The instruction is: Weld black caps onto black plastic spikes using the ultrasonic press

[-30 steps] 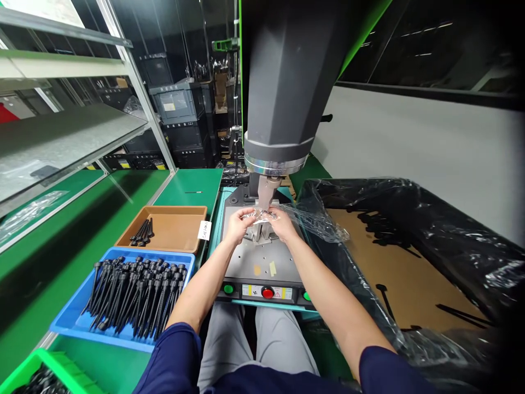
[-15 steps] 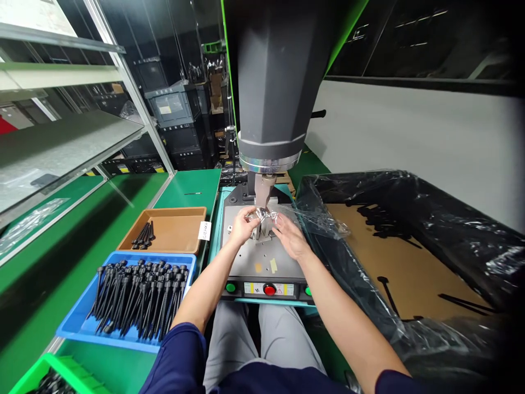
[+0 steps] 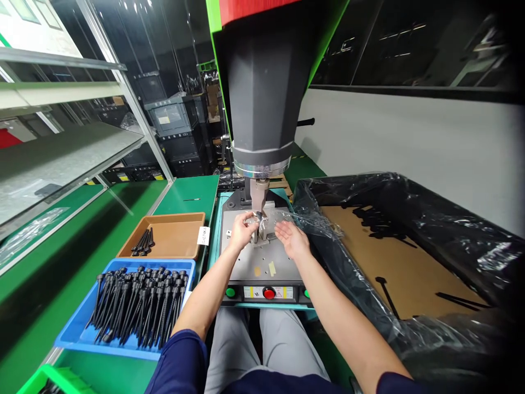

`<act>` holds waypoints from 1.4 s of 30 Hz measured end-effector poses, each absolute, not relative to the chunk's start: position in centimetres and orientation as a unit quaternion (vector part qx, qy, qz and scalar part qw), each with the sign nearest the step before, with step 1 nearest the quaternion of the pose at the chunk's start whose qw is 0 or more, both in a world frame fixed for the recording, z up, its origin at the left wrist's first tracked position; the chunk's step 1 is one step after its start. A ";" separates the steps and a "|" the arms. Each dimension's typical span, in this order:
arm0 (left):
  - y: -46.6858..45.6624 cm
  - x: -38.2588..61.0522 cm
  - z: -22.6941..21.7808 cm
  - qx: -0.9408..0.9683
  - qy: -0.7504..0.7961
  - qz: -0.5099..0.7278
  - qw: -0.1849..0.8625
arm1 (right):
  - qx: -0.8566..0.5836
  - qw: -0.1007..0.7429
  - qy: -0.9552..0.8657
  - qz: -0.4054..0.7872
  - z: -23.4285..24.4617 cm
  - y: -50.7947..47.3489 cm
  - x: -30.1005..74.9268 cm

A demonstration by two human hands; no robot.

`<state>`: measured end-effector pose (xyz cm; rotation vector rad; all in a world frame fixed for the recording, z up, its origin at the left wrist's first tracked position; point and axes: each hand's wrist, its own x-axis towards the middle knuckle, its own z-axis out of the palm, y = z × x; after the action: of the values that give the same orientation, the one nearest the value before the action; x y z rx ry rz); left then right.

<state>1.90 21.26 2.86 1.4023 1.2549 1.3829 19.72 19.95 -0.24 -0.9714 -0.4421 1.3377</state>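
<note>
My left hand (image 3: 241, 232) is beside the metal fixture (image 3: 260, 235) on the machine's plate, thumb and fingers pinched on crinkled clear plastic film (image 3: 270, 218). A dark small part (image 3: 258, 215) shows at the top of the fixture, right under the tapered metal horn (image 3: 258, 196); the film partly covers it. My right hand (image 3: 292, 238) is held to the right of the fixture, palm turned inward, fingers stretched out and holding nothing. The film runs behind its fingertips toward the lined box on the right.
A blue tray (image 3: 68, 342) heaped with black tie-like parts (image 3: 137, 303) stands at left. Behind it is a brown tray (image 3: 176, 235) with several more. A black-lined carton (image 3: 356, 268) is at right. Red and green buttons (image 3: 269, 293) line the machine's front edge.
My right hand has let go of the film by the fixture and drawn slightly right, its fingers opening out. My left hand stays at the fixture. The camera view has tilted a little.
</note>
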 end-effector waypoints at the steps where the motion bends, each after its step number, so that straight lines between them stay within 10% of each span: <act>1: 21.2 1.9 2.8 0.554 0.492 0.542 0.396 | -0.429 0.652 -0.197 0.593 -0.3 20.0 19.7; 17: 17.7 0.4 4.0 0.532 0.504 0.533 0.422 | -0.418 0.614 -0.122 0.658 -0.4 16.3 20.0; 22: 10.9 -2.5 0.1 0.480 0.574 0.586 0.312 | -0.569 0.659 -0.326 0.368 -5.8 10.6 23.7; 26: 5.3 -4.6 -6.2 0.492 0.666 0.518 0.215 | -0.683 0.515 -0.504 0.115 -10.9 6.5 27.3; 42: 2.3 -8.3 -12.8 0.556 0.660 0.443 0.244 | -0.705 0.367 -0.589 0.151 -16.7 3.6 29.5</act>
<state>-8.33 2.34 -12.76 1.5179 1.8024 1.2102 29.52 3.55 -16.72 -1.8103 -1.5123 0.3876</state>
